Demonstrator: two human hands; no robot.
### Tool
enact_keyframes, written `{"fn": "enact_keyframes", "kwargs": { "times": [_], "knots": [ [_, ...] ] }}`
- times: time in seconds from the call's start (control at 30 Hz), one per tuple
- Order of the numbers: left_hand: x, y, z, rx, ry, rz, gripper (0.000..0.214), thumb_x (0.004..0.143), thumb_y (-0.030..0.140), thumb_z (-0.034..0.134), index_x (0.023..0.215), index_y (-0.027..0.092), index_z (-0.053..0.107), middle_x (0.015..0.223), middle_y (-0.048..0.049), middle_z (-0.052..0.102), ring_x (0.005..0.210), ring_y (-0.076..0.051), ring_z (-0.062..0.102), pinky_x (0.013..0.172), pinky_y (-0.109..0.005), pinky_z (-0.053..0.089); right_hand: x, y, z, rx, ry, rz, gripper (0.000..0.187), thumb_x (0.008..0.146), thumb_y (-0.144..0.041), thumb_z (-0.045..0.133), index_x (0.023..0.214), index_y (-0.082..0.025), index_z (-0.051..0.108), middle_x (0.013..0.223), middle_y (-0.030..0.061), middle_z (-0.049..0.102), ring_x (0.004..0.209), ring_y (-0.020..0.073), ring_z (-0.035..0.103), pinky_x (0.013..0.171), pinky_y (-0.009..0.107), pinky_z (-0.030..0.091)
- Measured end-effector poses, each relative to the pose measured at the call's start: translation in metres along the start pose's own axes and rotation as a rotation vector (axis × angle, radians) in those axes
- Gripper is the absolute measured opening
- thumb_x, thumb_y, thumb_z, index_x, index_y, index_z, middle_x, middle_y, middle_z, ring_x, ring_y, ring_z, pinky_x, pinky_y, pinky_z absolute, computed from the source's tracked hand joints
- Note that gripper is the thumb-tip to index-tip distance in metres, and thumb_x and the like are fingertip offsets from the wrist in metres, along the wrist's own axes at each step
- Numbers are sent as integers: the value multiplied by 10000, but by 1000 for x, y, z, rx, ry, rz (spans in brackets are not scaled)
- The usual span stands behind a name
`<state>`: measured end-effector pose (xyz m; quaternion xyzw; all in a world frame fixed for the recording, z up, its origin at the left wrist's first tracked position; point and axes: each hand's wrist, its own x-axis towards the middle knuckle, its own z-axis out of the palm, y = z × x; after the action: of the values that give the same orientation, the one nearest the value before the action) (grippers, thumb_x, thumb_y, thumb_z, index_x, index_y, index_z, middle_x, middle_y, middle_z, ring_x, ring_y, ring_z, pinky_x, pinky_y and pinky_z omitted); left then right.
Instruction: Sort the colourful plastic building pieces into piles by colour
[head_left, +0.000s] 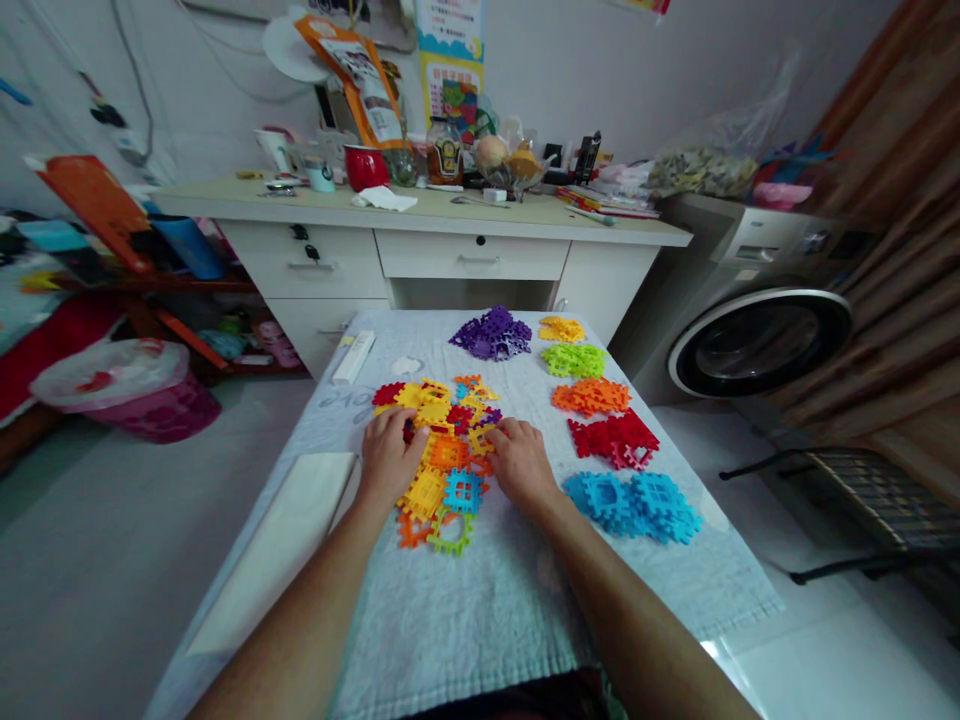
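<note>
A mixed heap of interlocking plastic building pieces lies mid-table, with a yellow window piece [424,493], a blue window piece [463,491], an orange piece [449,453] and a green frame piece [451,533] along its near side. My left hand [391,458] rests on the heap's left edge, thumb and fingers apart, touching yellow and dark red pieces. At the opposite edge, my right hand [520,458] has its fingers curled, with the thumb and fingertips closed at a yellow building piece [481,438]. The fingertips of both hands are partly hidden.
Sorted piles line the right side: blue [634,505], red [616,440], orange [592,397], green [574,360] and yellow [561,329]. A purple pile [493,334] sits at the far edge. Left are a white board [281,545] and white box [354,358]. A cluttered cabinet [480,215] stands beyond.
</note>
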<state>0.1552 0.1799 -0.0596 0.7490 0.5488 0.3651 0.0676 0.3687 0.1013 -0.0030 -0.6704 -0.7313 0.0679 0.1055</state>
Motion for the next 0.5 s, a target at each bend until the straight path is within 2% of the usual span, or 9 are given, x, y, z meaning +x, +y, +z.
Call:
{"fn": "enact_keyframes", "kwargs": {
  "times": [0.17, 0.37, 0.43, 0.5],
  "knots": [
    [-1, 1, -1, 18, -5, 32, 348, 870, 415, 485, 1100, 185, 610, 1159, -123, 610, 1129, -287, 540, 1017, -469, 412, -2, 6, -15, 30, 43, 29, 272, 978, -222, 430, 1095, -205, 675, 1074, 98, 645, 1026, 221, 553, 894, 334, 382],
    [-1, 3, -1, 31, -36, 44, 371, 880, 443, 477, 1090, 194, 653, 1181, -115, 605, 1126, -291, 538, 1011, -479, 418, 3, 32, -61, 193, 42, -28, 225, 946, -208, 493, 945, -160, 712, 951, 89, 639, 892, 166, 587, 794, 258, 407],
    [-1, 3, -1, 34, -40, 42, 374, 879, 450, 481, 1085, 198, 663, 1185, -112, 603, 1125, -291, 538, 1016, -482, 416, 12, 44, -76, 241, 24, -40, 190, 919, -197, 526, 855, -158, 701, 858, 61, 643, 802, 146, 586, 728, 244, 409],
    [-1, 2, -1, 22, -39, 36, 374, 879, 448, 483, 1087, 194, 662, 1191, -112, 597, 1133, -289, 535, 1027, -481, 410, 25, 59, -87, 345, 6, 12, 142, 886, -179, 550, 815, -160, 672, 729, 18, 627, 680, 121, 572, 635, 223, 401]
  ]
}}
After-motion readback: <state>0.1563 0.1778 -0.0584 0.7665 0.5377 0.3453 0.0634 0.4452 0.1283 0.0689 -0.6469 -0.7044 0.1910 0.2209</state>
